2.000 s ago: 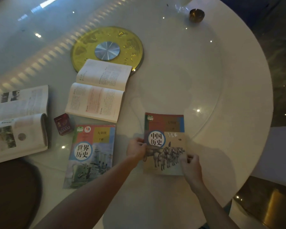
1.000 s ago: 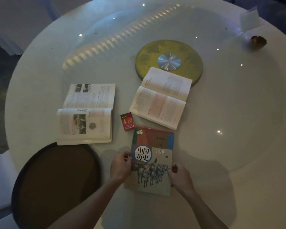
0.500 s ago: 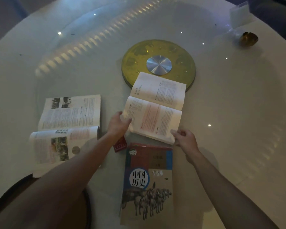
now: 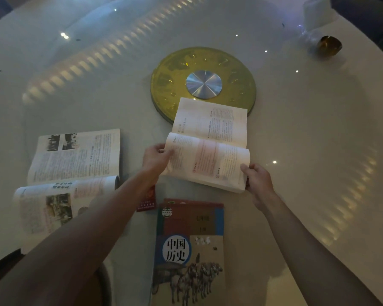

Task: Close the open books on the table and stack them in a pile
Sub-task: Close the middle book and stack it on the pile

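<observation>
An open book (image 4: pixel 210 142) lies in the middle of the round table, its far page overlapping a gold disc. My left hand (image 4: pixel 155 159) grips the near page's left edge. My right hand (image 4: pixel 257 177) holds the near right corner of the same page block, which is lifted a little. A second open book (image 4: pixel 71 173) lies to the left, untouched. Close to me sits a closed pile (image 4: pixel 190 250): a history book with horses on its cover lying on another book whose red edge peeks out at the top.
A small red box (image 4: pixel 146 200) lies partly under my left forearm, between the pile and the open books. The gold disc (image 4: pixel 177 69) has a silver centre. A small brass cup (image 4: pixel 328 45) stands far right. A dark round seat (image 4: pixel 5 268) shows at bottom left.
Both hands left the closed history book after setting it on the other closed book, reached forward to the middle open book and now grip its near half, which is starting to lift.
</observation>
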A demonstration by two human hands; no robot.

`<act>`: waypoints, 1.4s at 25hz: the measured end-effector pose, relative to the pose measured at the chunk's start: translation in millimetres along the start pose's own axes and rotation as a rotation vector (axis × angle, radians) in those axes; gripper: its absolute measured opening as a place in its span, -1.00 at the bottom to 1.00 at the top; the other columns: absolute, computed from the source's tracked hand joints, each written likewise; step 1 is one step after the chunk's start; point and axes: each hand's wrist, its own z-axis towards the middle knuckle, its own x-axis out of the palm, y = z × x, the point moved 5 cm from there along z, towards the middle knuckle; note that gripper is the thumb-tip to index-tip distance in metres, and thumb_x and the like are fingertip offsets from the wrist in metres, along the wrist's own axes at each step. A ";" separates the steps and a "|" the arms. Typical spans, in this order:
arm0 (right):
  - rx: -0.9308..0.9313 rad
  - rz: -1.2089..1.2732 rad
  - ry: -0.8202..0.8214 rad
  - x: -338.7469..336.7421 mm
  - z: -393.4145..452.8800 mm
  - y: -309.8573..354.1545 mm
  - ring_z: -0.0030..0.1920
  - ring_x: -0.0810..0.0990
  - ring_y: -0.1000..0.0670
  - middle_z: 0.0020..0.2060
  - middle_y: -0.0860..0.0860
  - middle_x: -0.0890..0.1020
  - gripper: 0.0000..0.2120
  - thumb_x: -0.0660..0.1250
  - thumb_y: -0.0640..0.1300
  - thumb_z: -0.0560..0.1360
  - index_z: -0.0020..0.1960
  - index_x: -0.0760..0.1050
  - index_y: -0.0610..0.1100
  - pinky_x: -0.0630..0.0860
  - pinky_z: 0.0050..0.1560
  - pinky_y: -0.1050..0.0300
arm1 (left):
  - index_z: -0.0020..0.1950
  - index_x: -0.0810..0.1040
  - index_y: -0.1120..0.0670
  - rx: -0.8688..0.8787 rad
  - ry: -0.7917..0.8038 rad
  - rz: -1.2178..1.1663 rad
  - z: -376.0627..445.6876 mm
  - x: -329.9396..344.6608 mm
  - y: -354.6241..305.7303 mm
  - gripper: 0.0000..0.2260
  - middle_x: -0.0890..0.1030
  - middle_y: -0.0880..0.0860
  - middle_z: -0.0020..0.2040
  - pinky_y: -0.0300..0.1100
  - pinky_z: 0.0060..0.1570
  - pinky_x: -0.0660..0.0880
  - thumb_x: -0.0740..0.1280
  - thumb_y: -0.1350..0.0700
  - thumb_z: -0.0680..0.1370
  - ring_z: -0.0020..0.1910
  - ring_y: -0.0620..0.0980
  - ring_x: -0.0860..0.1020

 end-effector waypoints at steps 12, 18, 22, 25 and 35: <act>0.031 0.094 -0.176 -164.9 -101.1 -57.0 0.03 0.71 -0.12 0.09 -0.08 0.68 -0.68 0.42 -0.24 0.56 0.28 0.58 -0.02 0.67 0.07 -0.12 | 0.41 0.48 0.07 -0.079 0.291 -0.030 -135.2 94.8 12.7 -0.50 0.64 0.19 0.11 -0.10 -0.15 0.67 0.47 0.26 0.49 -0.05 0.11 0.71; 0.104 0.228 -0.152 -225.1 -170.4 -105.3 -0.10 0.64 -0.16 0.05 -0.31 0.73 -0.76 0.28 -0.26 0.58 0.06 0.70 -0.32 0.46 -0.21 -0.01 | 0.13 0.72 0.19 -0.161 0.449 -0.095 -187.3 116.5 50.4 -0.76 0.70 0.21 0.09 -0.20 -0.31 0.55 0.41 0.32 0.49 -0.21 0.04 0.63; 0.103 0.400 -0.123 -240.6 -172.7 -116.1 0.05 0.67 -0.28 0.10 -0.32 0.70 -0.61 0.14 -0.19 0.60 0.19 0.60 -0.43 0.58 0.00 -0.11 | 0.14 0.67 0.24 -0.231 0.502 -0.265 -199.4 136.3 44.0 -0.82 0.66 0.28 0.14 -0.11 -0.11 0.62 0.39 0.23 0.57 -0.12 0.06 0.63; 0.134 0.475 -0.051 -243.1 -152.1 -122.1 0.21 0.64 -0.38 0.13 -0.38 0.69 -0.53 0.07 -0.14 0.62 0.29 0.54 -0.45 0.49 0.33 -0.28 | 0.11 0.55 0.14 -0.282 0.494 -0.447 -206.3 162.9 33.3 -0.76 0.63 0.21 0.10 0.08 0.12 0.57 0.27 -0.02 0.66 -0.01 0.18 0.65; -0.012 -0.859 -0.299 -256.1 -79.7 -86.2 0.15 0.65 -0.24 0.10 -0.22 0.66 -0.56 0.40 0.06 0.47 0.24 0.56 -0.18 0.54 0.05 -0.05 | 0.04 0.52 0.21 -0.497 0.213 -0.138 -240.1 219.2 115.0 -0.84 0.52 0.15 -0.15 -0.06 -0.19 0.62 0.39 0.15 0.55 -0.24 0.08 0.58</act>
